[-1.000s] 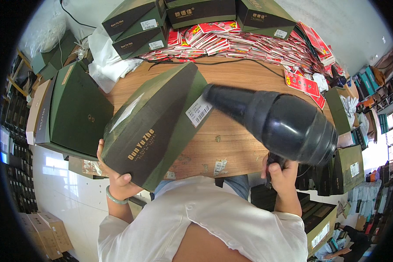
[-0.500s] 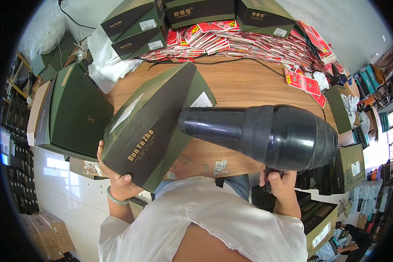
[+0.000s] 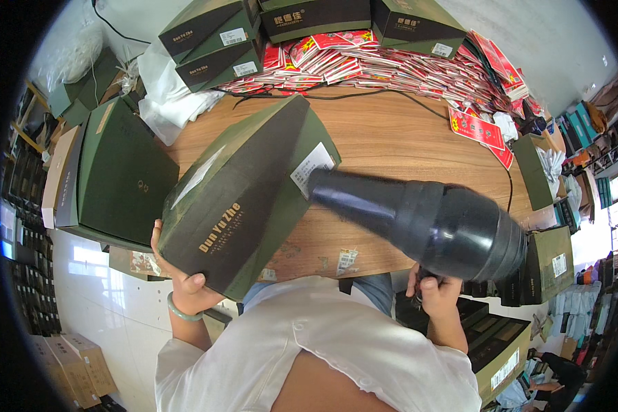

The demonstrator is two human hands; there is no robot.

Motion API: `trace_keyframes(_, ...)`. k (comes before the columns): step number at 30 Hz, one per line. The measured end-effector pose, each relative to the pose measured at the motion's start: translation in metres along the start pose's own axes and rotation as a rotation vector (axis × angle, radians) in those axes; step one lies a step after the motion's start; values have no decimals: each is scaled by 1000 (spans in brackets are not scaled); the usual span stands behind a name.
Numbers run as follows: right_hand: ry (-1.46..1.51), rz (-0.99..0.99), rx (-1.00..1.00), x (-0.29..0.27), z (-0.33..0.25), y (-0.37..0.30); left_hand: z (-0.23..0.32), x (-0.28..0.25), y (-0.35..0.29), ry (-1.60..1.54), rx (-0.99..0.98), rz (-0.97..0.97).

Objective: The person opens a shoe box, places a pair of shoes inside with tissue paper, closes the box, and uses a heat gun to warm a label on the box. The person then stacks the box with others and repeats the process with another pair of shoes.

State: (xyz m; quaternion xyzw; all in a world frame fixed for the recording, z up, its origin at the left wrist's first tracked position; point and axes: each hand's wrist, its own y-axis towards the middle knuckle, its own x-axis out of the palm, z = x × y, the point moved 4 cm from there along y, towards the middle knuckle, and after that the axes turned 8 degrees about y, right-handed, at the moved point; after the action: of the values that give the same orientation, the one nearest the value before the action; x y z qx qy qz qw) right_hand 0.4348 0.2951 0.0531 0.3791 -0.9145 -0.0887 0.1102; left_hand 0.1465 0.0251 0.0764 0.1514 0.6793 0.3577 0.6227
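Note:
My left hand (image 3: 191, 285) grips the lower left corner of a dark green and black shoebox (image 3: 240, 199), thumb on its near face. The box is tilted up over the table, with a white label (image 3: 312, 169) on its right end. In my right hand (image 3: 438, 294) is the handle of a large black hair dryer (image 3: 432, 220). Its long nozzle points left and slightly up, with the tip right at the label. Whether the tip touches the box I cannot tell. My right fingers wrap round the handle, most of which is hidden below the dryer's body.
The wooden table (image 3: 391, 130) carries a heap of red printed cards (image 3: 405, 72) along its back, with several green shoeboxes (image 3: 316, 20) above them. A black cord (image 3: 419, 101) crosses the tabletop. Another green box (image 3: 120, 178) stands left; more boxes (image 3: 505, 350) are stacked at lower right.
The hair dryer's nozzle has shifted right and its body has dropped a little, so the white label now shows more fully. The shoebox and my left hand have barely moved.

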Motion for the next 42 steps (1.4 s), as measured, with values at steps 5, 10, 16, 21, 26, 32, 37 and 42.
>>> trace_keyframes(5,70,-58,94,-1,-5,-5,-2,3,-6,-168,-68,78)
trace_keyframes(10,-734,-118,-235,-12,2,-13,-5,3,-9,-267,-135,107)
trace_keyframes(16,-81,11,68,-3,-3,-5,-6,2,-2,-107,-11,2)
trace_keyframes(21,-178,47,31,-2,-11,7,-2,-2,4,-96,27,-7)
trace_keyframes(26,-173,48,23,-1,-22,27,-1,-1,3,-158,25,72)
trace_keyframes(32,-183,15,-28,5,-29,43,-4,6,-10,-215,-42,88)
trace_keyframes(37,-203,-26,-66,3,-30,46,-3,4,-9,-165,-65,131)
trace_keyframes(42,-123,-22,-34,0,-31,44,-1,3,-5,-161,-89,140)
